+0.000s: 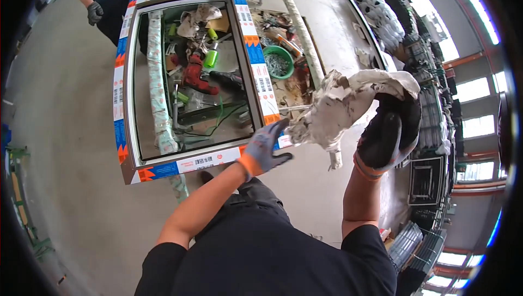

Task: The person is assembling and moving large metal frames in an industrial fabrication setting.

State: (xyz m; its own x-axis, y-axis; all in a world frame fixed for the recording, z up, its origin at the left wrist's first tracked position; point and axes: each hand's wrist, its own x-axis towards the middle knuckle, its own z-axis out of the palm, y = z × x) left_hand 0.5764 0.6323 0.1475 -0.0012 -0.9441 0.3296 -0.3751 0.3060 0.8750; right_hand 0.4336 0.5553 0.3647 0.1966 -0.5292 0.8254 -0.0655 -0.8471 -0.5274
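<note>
My right hand [389, 132], in a dark-palmed glove with an orange cuff, is closed on a crumpled, stained white rag [340, 105]. The rag is raised, arching over to the left, and a loose end hangs down. My left hand [267, 149], in a grey glove with an orange cuff, has its thumb and fingers apart. It is by the near right corner of a window frame [204, 162] covered in white, blue and orange protective tape. Its fingertips come near the rag's left end; whether they touch the frame or the rag I cannot tell.
Through the frame show a red power drill [197, 75], green bottles [211, 58] and a wrapped bar [158, 78]. A green bowl of screws [278, 61] stands right of it. Another person with dark gloves [95, 12] stands at the far left. Stacked profiles [427, 247] lie at right.
</note>
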